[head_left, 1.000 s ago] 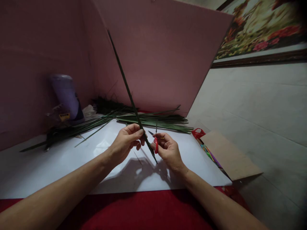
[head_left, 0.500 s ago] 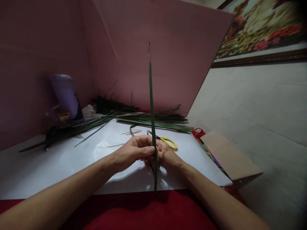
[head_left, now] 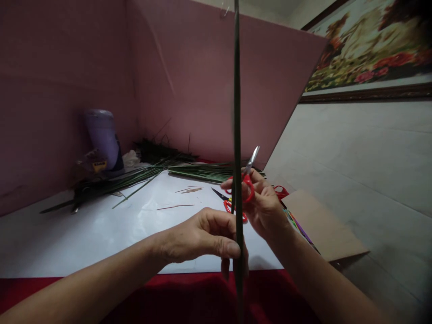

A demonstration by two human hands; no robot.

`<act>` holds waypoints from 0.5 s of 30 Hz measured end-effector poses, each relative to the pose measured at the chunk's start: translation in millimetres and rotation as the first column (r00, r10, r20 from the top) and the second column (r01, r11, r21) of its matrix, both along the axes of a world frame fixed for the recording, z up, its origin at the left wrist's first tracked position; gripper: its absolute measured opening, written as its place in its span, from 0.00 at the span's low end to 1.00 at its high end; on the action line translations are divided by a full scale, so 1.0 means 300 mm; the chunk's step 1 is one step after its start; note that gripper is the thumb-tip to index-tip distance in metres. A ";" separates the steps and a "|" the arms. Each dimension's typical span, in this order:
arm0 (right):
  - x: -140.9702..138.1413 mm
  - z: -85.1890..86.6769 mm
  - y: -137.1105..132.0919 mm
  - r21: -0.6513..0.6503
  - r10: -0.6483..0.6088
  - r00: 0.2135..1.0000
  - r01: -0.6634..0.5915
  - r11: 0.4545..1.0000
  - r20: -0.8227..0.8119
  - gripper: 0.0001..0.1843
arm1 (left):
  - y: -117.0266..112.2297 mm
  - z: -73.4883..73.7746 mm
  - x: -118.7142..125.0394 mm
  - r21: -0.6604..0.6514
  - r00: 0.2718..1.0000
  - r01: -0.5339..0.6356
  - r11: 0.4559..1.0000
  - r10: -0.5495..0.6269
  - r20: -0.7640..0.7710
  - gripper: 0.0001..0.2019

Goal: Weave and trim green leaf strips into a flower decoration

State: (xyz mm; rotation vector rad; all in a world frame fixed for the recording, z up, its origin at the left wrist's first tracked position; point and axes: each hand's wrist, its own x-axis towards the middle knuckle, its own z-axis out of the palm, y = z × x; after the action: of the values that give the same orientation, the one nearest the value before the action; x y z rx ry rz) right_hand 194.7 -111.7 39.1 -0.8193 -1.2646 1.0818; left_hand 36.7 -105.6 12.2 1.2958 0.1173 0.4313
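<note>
My left hand (head_left: pixel 209 238) is closed in a pinch on a long green leaf strip (head_left: pixel 237 112), which stands upright and runs past the top of the picture. My right hand (head_left: pixel 266 204), just behind the strip, is closed on a pair of red-handled scissors (head_left: pixel 249 186) with the blades pointing up. The strip hides part of the handles and some right fingers. Beneath my right hand, another pair of scissors with dark blades (head_left: pixel 220 194) lies on the white sheet (head_left: pixel 135 243), partly covered.
Bundles of green leaf strips (head_left: pixel 202 172) lie along the back, with more strips (head_left: pixel 111 182) at left. Several thin brown sticks (head_left: pixel 176 207) rest on the sheet. A purple container (head_left: pixel 103 139) stands back left; a brown board (head_left: pixel 324 225) is at right. Pink panels (head_left: pixel 189 90) rise behind.
My hands have moved apart. The left has come down and nearer with the leaf strip; the right has risen, showing the red-handled scissors with blades up. The view has shifted slightly.
</note>
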 end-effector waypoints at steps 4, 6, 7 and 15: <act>0.014 0.041 0.064 0.041 -0.091 0.996 0.090 0.995 0.019 0.17 | 0.018 -0.011 0.013 -0.047 0.993 -0.086 0.995 0.089 0.076 0.05; 0.029 0.028 0.130 -0.039 -0.163 0.984 0.166 0.985 0.073 0.18 | 0.046 -0.023 0.018 -0.101 0.967 -0.229 0.968 0.238 0.093 0.05; 0.040 0.016 0.166 -0.093 -0.217 0.967 0.230 0.969 0.133 0.18 | 0.065 -0.032 0.019 -0.130 0.945 -0.310 0.942 0.321 0.069 0.05; 0.053 -0.125 0.235 -0.136 -0.197 0.955 0.230 0.964 0.219 0.20 | 0.208 -0.107 -0.010 -0.217 0.739 -0.674 0.706 0.650 -0.177 0.03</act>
State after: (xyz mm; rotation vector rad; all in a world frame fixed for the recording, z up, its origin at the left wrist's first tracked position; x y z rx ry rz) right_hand 210.6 -41.3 1.6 -1.1876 -1.2346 0.9494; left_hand 33.8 -43.1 -20.0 0.9659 0.7186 0.9459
